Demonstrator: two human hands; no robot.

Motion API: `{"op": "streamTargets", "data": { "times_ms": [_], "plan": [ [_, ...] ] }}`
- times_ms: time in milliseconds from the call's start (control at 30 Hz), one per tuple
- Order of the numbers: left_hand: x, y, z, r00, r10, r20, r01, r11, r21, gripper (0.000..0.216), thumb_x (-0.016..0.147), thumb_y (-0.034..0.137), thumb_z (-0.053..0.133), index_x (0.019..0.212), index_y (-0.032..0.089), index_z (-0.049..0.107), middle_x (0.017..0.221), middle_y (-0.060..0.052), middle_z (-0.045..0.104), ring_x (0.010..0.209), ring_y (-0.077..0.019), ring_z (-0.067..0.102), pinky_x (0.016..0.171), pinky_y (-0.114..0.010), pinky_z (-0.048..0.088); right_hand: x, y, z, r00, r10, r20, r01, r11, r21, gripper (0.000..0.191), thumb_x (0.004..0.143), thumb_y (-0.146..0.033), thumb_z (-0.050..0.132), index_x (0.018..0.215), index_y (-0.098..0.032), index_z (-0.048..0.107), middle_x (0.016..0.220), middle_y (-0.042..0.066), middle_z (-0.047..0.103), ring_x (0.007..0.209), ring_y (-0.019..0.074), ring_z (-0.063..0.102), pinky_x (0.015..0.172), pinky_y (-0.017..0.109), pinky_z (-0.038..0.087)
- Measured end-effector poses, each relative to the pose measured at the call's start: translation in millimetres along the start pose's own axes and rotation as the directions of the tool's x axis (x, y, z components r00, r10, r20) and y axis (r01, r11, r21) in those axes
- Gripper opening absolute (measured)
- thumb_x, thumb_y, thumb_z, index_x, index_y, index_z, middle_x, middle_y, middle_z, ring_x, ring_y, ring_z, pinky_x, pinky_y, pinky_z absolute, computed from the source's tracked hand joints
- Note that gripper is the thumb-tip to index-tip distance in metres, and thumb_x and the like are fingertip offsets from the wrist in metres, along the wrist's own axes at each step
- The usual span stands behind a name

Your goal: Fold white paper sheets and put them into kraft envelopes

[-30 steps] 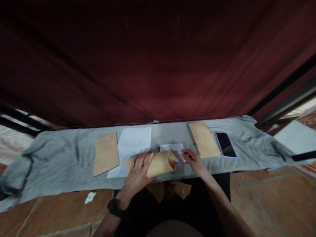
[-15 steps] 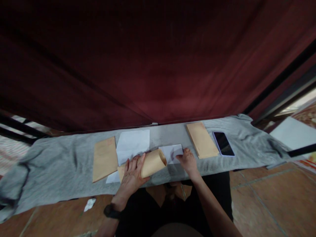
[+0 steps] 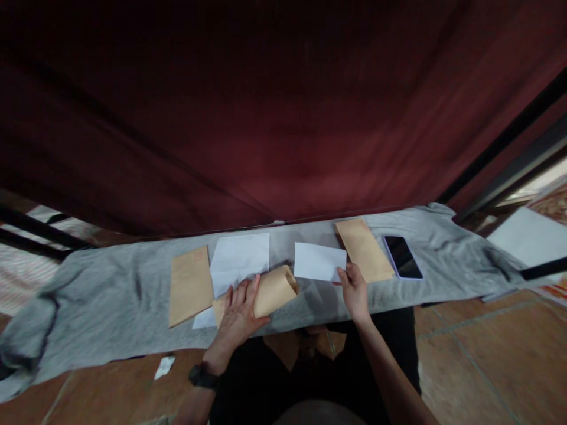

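Observation:
My left hand (image 3: 240, 308) lies across a brown paper envelope (image 3: 275, 290), fingers outstretched and slightly apart, pressing it on the grey cloth. The envelope's right end bulges into a rounded mouth facing my right hand. Pinched at its lower right corner, a folded white sheet of paper (image 3: 319, 261) is raised off the cloth in my right hand (image 3: 353, 290). The sheet is just to the right of the envelope's mouth and apart from it. Beyond my left fingers lies a larger white sheet (image 3: 241, 257) with creases; the envelope covers part of it.
A brown envelope (image 3: 191, 289) lies at the left, and a stack of brown envelopes (image 3: 365, 251) at the right, beside a phone (image 3: 403, 257). Grey cloth (image 3: 106, 295) covers the narrow surface. A dark red panel (image 3: 283, 147) rises behind. Crumpled white paper (image 3: 165, 366) is on the tiled floor.
My right hand has picked up the folded white sheet and moved slightly right and away from me with it. My left hand has stayed on the envelope.

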State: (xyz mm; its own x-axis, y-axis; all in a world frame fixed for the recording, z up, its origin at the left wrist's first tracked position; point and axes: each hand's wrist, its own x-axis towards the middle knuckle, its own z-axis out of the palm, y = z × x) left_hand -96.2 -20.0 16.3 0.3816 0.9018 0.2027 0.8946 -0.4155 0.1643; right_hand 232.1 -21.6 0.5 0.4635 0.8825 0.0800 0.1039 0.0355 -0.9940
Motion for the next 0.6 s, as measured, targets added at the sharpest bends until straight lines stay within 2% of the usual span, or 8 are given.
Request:
{"op": "streamTargets", "data": {
  "times_ms": [100, 267, 500, 600],
  "plan": [
    [0.5, -0.4, 0.8, 1.0, -0.004, 0.009, 0.004, 1.0, 0.01, 0.116, 0.071, 0.042, 0.077, 0.162, 0.023, 0.006, 0.141, -0.016, 0.049, 0.136, -0.0383, 0.046, 0.116, -0.062, 0.027, -9.7, -3.4, -0.6, 0.995, -0.048, 0.082, 0.053, 0.997, -0.058, 0.035, 0.089, -0.056, 0.059, 0.093, -0.022, 0.063, 0.081, 0.001, 0.066, 0.075, 0.0182, 0.061, 0.066, 0.029, 0.054],
    [-0.5, 0.8, -1.1, 1.0, 0.016, -0.003, -0.016, 1.0, 0.026, 0.116, 0.072, 0.04, 0.076, 0.162, 0.022, 0.004, 0.143, -0.017, 0.048, 0.137, -0.0382, 0.045, 0.117, -0.062, 0.025, -16.0, -3.3, -4.4, 0.974, -0.044, 0.22, 0.095, 0.97, -0.224, 0.035, 0.093, -0.054, 0.053, 0.094, -0.022, 0.066, 0.08, 0.003, 0.067, 0.075, 0.0198, 0.063, 0.068, 0.03, 0.052],
    [1.0, 3.6, -5.7, 1.0, 0.027, -0.004, -0.026, 0.999, 0.03, 0.117, 0.069, 0.038, 0.078, 0.161, 0.02, 0.008, 0.143, -0.019, 0.049, 0.138, -0.0402, 0.044, 0.117, -0.064, 0.025, 3.6, -10.7, -24.6, 0.912, 0.105, 0.396, 0.02, 0.954, -0.299, 0.025, 0.09, -0.048, 0.052, 0.084, -0.025, 0.059, 0.066, -0.002, 0.059, 0.06, 0.0179, 0.058, 0.056, 0.028, 0.048],
    [3.6, 6.0, -5.2, 0.999, 0.045, 0.0, -0.045, 0.999, 0.028, 0.117, 0.069, 0.039, 0.079, 0.161, 0.021, 0.009, 0.145, -0.019, 0.048, 0.139, -0.0405, 0.042, 0.117, -0.064, 0.023, 8.5, -11.2, -26.0, 0.903, 0.101, 0.417, 0.039, 0.949, -0.314, 0.024, 0.09, -0.045, 0.052, 0.078, -0.024, 0.056, 0.065, -0.003, 0.056, 0.06, 0.0167, 0.057, 0.055, 0.026, 0.046]
  ]
}}
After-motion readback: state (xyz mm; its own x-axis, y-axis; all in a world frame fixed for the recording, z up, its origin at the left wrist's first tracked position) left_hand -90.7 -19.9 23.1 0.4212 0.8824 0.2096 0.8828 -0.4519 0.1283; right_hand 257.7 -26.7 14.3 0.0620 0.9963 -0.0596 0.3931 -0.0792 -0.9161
